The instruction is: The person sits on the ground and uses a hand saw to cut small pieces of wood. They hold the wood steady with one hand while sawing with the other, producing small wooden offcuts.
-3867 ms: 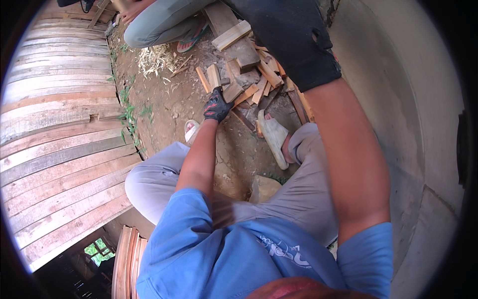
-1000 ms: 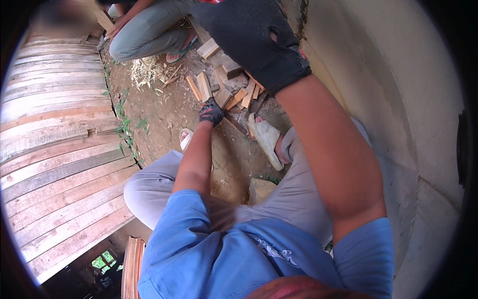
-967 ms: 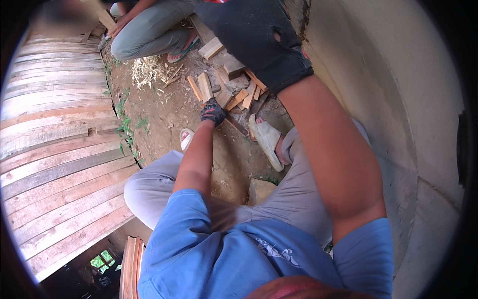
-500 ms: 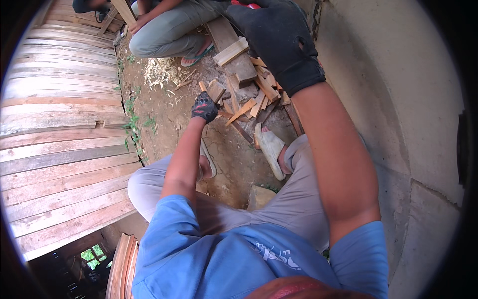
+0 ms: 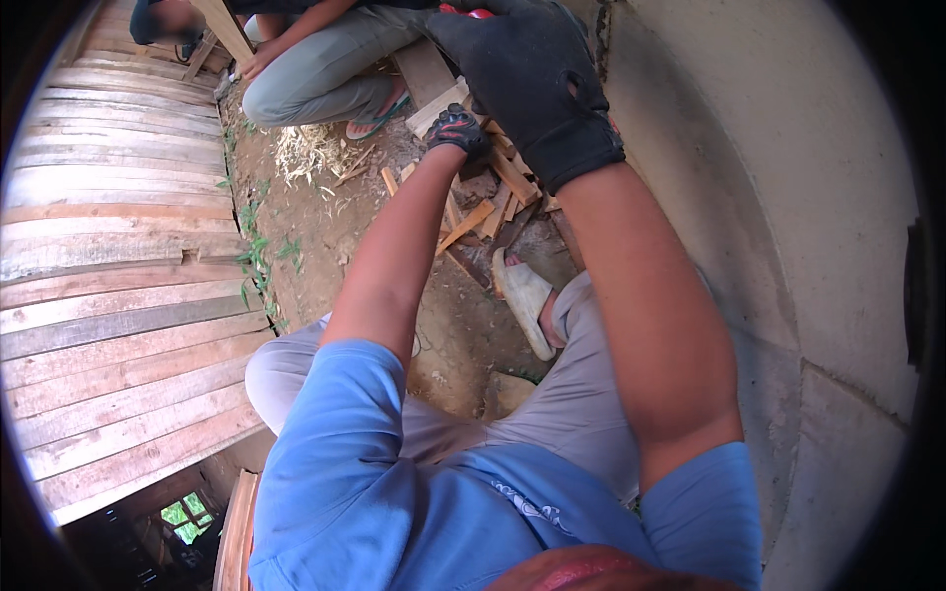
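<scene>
To the left of both hands, a broad boarded surface (image 5: 118, 295) is seen; beyond the left hand, a co-worker (image 5: 325, 74) is crouched. Beyond the left hand, too, a thick plank (image 5: 422, 71) is laid on the ground, and on its near side loose offcuts (image 5: 512, 185) are scattered. The black-gloved right hand (image 5: 532, 98) is raised close to the camera; its fingers are hidden, so its grip cannot be told. The left hand (image 5: 456, 130), gloved too, has been shifted forward from the low scraps to beside the right; its fingers look bent, but whether anything is held cannot be told. Just beyond it, a pale block (image 5: 434, 106) is rested on the plank. By that shift, work is judged to be centred there.
</scene>
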### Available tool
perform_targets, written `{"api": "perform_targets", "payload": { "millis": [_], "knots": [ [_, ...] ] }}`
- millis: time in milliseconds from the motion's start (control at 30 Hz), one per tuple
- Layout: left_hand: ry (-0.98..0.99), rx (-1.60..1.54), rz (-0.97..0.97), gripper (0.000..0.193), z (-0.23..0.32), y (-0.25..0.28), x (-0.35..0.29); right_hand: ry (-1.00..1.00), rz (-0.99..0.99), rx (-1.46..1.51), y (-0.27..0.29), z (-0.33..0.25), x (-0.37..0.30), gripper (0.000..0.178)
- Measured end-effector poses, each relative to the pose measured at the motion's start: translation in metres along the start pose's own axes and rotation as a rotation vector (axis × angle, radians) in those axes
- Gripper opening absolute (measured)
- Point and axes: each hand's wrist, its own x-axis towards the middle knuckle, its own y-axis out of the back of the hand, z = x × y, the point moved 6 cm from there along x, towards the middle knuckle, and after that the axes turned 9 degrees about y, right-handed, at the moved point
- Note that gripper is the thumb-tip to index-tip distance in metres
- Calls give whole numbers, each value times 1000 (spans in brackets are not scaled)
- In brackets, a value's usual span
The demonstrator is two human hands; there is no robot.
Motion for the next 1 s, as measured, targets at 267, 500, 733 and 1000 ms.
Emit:
{"api": "perform_targets", "payload": {
  "millis": [267,500,733,1000],
  "knots": [
    [13,43,-21,77,6,-34,19,298,-21,-201,9,4,11,30],
    [55,-144,-52,110,-23,-4,-19,-17,-111,113,10,-2,10,29],
    [-37,-214,-62,122,-89,93,-152,-226,-201,239,0,-16,1,32],
    [127,-169,-89,124,-176,-13,-149,-199,-489,167,-46,-58,-53,44]
  ]
}}
